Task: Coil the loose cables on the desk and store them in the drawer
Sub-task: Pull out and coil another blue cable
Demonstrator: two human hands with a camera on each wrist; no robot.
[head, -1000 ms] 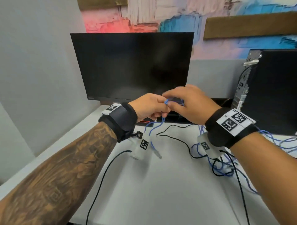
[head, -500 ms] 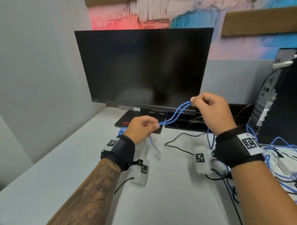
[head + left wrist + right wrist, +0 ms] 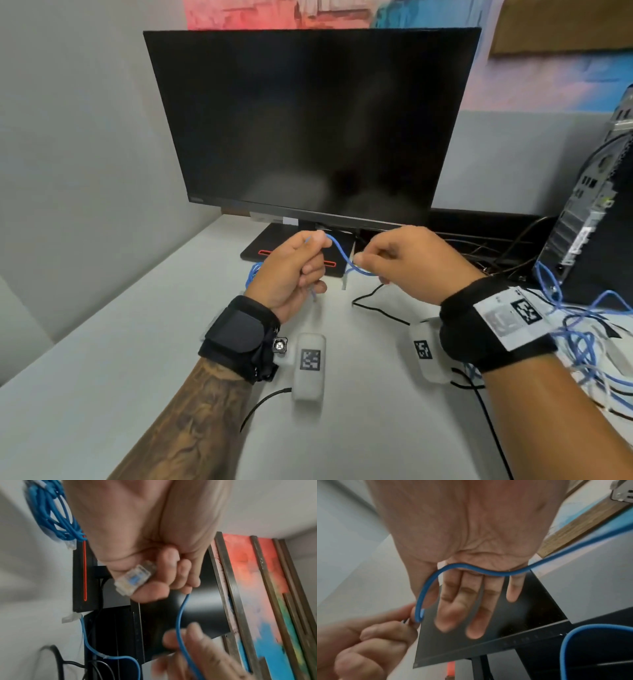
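A thin blue network cable [image 3: 343, 257] runs between my two hands in front of the monitor stand. My left hand [image 3: 297, 265] grips it in a fist, and its clear plug [image 3: 135, 579] sticks out below the curled fingers. My right hand [image 3: 394, 263] is close on the right with straight fingers [image 3: 476, 608]. The cable [image 3: 481, 570] lies across the roots of those fingers and bends round the thumb side toward the left hand. A coiled blue bundle [image 3: 253, 274] lies on the desk just beyond my left hand. No drawer is in view.
A black monitor [image 3: 308, 120] stands right behind the hands. A computer tower [image 3: 589, 219] is at the right, with a loose blue cable tangle [image 3: 582, 342] on the desk [image 3: 120, 342] beside it. A black cable [image 3: 376, 308] and a loose clear plug [image 3: 344, 282] lie under the hands.
My right hand has come down from its raised pull and moved in close to the left hand. The left hand has risen a little and still grips the cable.
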